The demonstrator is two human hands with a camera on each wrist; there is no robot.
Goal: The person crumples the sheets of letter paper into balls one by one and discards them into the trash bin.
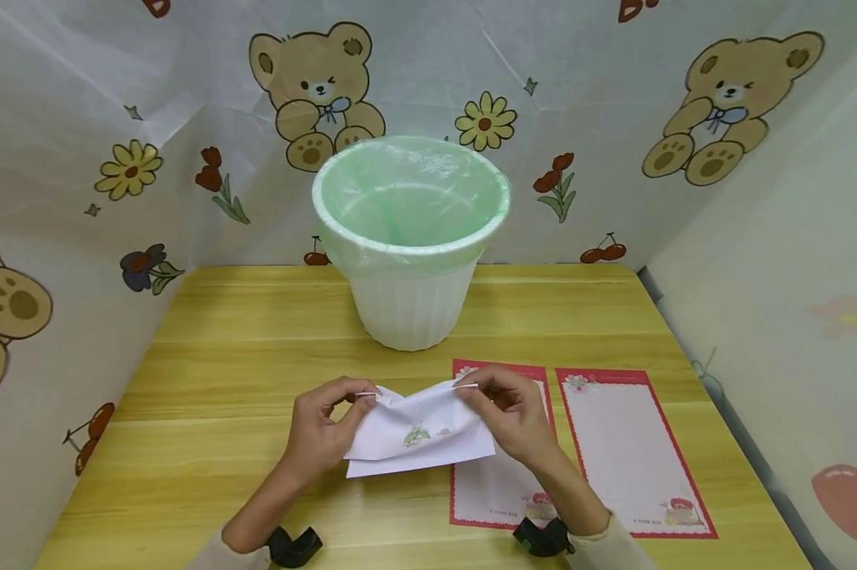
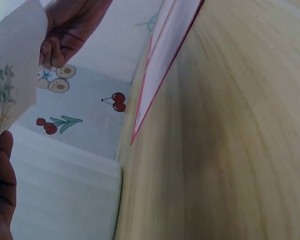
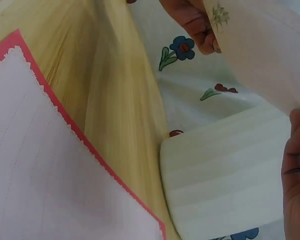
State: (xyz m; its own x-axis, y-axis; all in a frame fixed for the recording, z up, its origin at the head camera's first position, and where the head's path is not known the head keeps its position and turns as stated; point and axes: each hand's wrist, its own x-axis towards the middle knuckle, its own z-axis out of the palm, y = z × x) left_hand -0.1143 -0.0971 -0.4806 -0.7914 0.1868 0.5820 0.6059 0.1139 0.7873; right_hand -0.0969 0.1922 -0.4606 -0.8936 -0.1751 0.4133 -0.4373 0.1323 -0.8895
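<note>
Between both hands a folded sheet of white paper [image 1: 414, 431] is held above the table, a small green plant print on its face. My left hand [image 1: 323, 427] pinches its upper left corner between thumb and fingers. At the upper right corner my right hand [image 1: 516, 416] pinches it the same way. The paper sags slightly in the middle, and its layers part along the lower edge. In the left wrist view the printed side of the paper [image 2: 10, 75] shows, with fingers [image 2: 5, 175] at its edge. From the right wrist, the paper [image 3: 260, 50] hangs clear of the table.
A white bin [image 1: 414, 301] with a green plastic liner [image 1: 407, 198] stands at the back of the wooden table [image 1: 257, 340]. Two red-bordered letter sheets [image 1: 500, 491] [image 1: 631, 451] lie on the right, one partly under my right arm. A bear-patterned cloth [image 1: 428, 71] hangs behind.
</note>
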